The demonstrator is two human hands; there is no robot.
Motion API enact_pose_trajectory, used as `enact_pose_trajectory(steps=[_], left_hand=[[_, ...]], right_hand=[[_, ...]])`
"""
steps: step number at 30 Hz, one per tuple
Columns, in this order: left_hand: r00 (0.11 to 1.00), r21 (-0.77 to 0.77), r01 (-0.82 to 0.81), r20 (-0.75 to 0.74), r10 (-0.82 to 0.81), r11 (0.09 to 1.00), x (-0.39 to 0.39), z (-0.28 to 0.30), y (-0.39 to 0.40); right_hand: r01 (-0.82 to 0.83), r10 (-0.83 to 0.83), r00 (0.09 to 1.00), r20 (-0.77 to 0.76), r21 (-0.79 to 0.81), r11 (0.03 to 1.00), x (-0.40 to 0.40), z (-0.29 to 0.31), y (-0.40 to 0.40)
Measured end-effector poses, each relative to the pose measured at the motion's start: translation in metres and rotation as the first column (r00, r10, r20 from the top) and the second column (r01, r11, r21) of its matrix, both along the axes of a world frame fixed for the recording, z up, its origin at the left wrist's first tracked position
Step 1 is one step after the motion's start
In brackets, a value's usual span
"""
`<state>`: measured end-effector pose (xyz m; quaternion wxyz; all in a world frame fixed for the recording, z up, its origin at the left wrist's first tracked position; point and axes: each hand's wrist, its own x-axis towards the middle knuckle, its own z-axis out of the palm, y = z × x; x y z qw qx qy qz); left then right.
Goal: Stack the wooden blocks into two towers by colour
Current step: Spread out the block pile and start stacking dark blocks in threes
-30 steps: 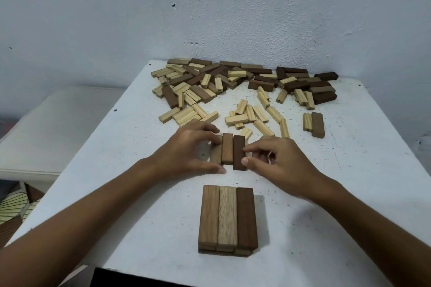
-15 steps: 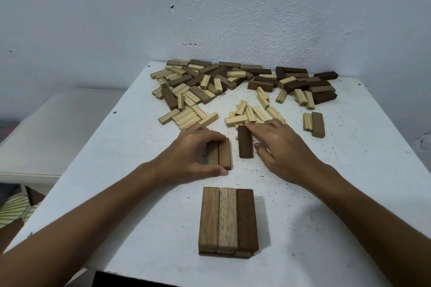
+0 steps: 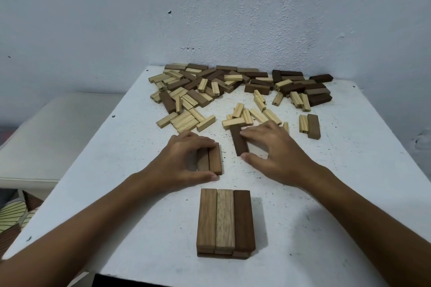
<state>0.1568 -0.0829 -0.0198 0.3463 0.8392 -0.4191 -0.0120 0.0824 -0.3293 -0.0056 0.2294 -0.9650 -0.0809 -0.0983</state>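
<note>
A low tower of brown blocks [image 3: 225, 219], three across on top of another layer, stands near the table's front edge. Behind it my left hand [image 3: 184, 163] grips two brown blocks [image 3: 211, 158] lying side by side, fingers at their far end and thumb at their near end. To the right, my right hand [image 3: 272, 151] pinches a single dark brown block [image 3: 238, 141] between fingers and thumb. Loose pale blocks [image 3: 253, 115] and dark blocks [image 3: 300, 88] lie scattered across the back of the table.
The white table [image 3: 349, 193] stands against a white wall at the back and right. A pale and a brown block [image 3: 310, 124] lie together at mid right. A lower white surface [image 3: 46, 135] sits to the left of the table.
The three brown blocks held together have been split: my left hand drew two of them left and nearer, and my right hand slid the dark one to the right.
</note>
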Motion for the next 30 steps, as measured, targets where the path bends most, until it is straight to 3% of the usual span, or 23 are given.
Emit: enact_pose_trajectory(steps=[5,11,25,30], left_hand=[[1.0,-0.003,-0.014,-0.007,0.014,1.0,-0.002,0.001,0.001],[0.998,-0.003,-0.065,-0.012,0.065,0.998,-0.004,0.003,-0.001],[0.999,-0.018,-0.04,0.024,0.04,0.999,-0.001,0.002,0.002],[0.991,-0.049,-0.134,-0.03,0.133,0.99,-0.009,0.001,0.004]], right_hand=[[-0.111,0.111,0.994,-0.009,0.018,0.994,0.001,0.001,0.011],[-0.127,0.132,0.985,-0.11,0.057,0.99,0.006,0.008,0.014],[-0.139,0.162,0.98,-0.119,0.181,0.974,0.004,0.001,0.023],[-0.129,0.162,0.977,-0.14,0.216,0.968,0.011,0.01,0.012]])
